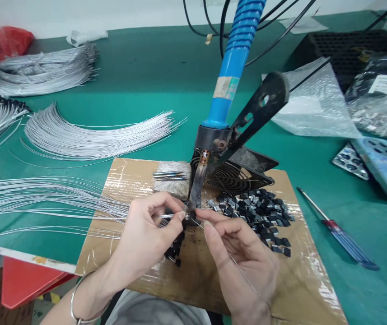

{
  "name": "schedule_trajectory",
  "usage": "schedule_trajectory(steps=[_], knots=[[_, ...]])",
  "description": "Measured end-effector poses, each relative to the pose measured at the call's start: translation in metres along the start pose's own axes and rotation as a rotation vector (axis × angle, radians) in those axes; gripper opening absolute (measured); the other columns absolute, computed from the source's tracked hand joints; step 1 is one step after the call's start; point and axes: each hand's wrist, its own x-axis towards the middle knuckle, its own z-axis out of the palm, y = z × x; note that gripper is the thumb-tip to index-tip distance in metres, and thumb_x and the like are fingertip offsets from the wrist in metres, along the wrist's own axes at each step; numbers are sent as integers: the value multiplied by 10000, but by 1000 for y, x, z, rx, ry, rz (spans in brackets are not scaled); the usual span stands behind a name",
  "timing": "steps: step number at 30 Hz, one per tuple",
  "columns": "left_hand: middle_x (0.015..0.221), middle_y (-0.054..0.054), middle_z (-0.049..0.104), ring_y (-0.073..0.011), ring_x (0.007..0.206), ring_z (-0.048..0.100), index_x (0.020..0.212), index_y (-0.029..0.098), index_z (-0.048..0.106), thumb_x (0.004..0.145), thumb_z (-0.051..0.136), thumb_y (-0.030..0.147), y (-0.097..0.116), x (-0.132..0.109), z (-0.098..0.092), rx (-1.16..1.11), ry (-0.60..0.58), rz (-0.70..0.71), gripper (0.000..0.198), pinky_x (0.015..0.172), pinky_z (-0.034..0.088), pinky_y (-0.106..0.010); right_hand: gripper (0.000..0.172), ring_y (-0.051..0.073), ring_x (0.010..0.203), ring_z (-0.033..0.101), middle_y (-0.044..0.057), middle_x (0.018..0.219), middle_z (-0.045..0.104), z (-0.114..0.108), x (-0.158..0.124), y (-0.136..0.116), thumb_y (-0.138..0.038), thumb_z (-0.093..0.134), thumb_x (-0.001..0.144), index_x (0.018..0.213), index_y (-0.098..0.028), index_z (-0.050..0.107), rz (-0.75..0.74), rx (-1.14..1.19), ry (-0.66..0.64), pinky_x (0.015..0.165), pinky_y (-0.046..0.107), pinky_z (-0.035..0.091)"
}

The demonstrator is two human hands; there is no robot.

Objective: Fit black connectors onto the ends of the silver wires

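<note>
A blue-handled soldering iron (235,67) is clamped in a black bracket (261,110), its flat tip (197,187) pointing down. Just left of the tip, my left hand (147,232) pinches the end of a thin white wire (112,216) between thumb and forefinger. My right hand (244,253) has its fingers closed on a strand of solder wire (242,271), which runs back across the palm. Both sets of fingertips nearly meet under the tip. A small black piece (192,215) shows between them; whether it touches the wire is hard to make out.
Small black connectors (254,214) are heaped on the cardboard (301,271) at right, more below my left hand. Behind stand a black fan (237,176) and a pad (171,185). Bundled white wires (98,137) lie left. A screwdriver (342,237) and phone (383,167) lie right.
</note>
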Motion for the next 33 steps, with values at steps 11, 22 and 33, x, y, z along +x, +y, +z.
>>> schedule_trajectory(steps=[11,22,33], knots=[[779,-30,689,-139,661,521,715,156,655,804,663,198,1,1,-1,17,-3,19,98,587,375,-254,173,187,969,763,78,1039,797,2,0,-1,-195,715,892,743,-209,629,-46,-4,12,853,263,607],[798,-41,706,-169,713,591,707,164,646,802,658,193,-2,2,0,32,-12,15,100,619,421,-266,169,183,962,763,73,1033,795,1,-1,1,-189,716,889,749,-213,623,-47,-4,5,838,256,605],[780,-30,705,-150,679,578,694,168,651,784,655,180,1,0,1,42,18,31,91,594,415,-243,181,198,952,761,87,1025,796,5,0,0,-205,727,880,729,-207,627,-44,-26,31,857,297,607]])
